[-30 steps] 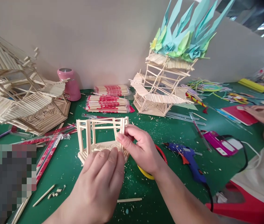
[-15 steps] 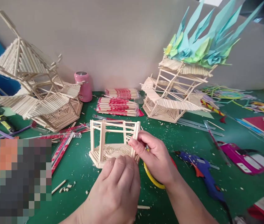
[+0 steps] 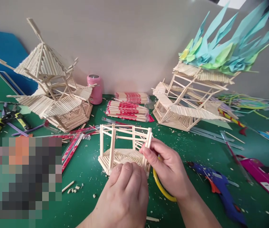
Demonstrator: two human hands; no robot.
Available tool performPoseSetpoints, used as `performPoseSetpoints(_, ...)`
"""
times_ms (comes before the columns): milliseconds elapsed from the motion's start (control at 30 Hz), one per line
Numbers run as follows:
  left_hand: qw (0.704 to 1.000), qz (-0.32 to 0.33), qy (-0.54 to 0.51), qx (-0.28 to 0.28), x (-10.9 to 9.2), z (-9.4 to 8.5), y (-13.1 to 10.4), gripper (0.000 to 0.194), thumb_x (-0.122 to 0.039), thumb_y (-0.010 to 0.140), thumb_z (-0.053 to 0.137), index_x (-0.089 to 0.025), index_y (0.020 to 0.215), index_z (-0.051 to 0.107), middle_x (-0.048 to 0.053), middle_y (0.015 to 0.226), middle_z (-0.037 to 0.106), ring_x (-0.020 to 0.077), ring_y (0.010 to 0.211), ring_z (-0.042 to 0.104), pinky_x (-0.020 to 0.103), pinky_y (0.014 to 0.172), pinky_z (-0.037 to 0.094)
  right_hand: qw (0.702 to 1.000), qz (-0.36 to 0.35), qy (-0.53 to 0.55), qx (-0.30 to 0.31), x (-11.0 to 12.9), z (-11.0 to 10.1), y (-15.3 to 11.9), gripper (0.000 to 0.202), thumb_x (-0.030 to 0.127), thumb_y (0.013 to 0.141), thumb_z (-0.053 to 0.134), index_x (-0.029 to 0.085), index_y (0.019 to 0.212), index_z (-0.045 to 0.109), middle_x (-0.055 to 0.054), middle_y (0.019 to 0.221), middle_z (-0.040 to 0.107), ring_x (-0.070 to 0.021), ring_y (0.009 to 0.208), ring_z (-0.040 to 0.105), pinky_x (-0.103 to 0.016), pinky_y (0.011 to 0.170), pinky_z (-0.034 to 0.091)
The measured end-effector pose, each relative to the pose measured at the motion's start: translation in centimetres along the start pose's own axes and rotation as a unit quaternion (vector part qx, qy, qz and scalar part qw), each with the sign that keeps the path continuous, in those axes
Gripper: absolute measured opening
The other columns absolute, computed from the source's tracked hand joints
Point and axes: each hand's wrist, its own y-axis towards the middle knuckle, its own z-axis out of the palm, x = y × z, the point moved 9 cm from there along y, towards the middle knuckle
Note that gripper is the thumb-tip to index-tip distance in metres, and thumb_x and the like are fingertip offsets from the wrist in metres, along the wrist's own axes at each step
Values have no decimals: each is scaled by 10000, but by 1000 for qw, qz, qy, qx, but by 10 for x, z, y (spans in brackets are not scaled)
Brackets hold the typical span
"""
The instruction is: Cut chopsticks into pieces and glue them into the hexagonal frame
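Note:
A small open frame of pale wooden sticks stands upright on the green table, with upright posts, rails and a many-sided stick base. My left hand is closed at the front edge of its base; the fingertips point away and are hidden behind the knuckles. At the right front post, my right hand pinches the frame between thumb and fingers. A yellow ring-shaped handle lies partly beneath my right hand.
A stick pavilion stands at left, another with paper leaves at right. Bundled sticks and a pink jar are behind. A blue glue gun, magenta device and pliers lie around.
The whole view has shifted, so things appear further right and the pliers show more at left. Both hands keep nearly the same places on the stick frame.

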Motion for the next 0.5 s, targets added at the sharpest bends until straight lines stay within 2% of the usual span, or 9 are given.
performPoseSetpoints(500, 1000, -11, -19, -2, 0, 4, 2, 393, -66, 857, 235, -84, 866, 627, 112, 758, 589, 223, 697, 466, 360, 666, 417, 1000, 7, -3, 4, -2, 0, 0, 244, 334, 919, 474, 201, 734, 562, -4, 720, 508, -149, 673, 484, -275, 610, 394)
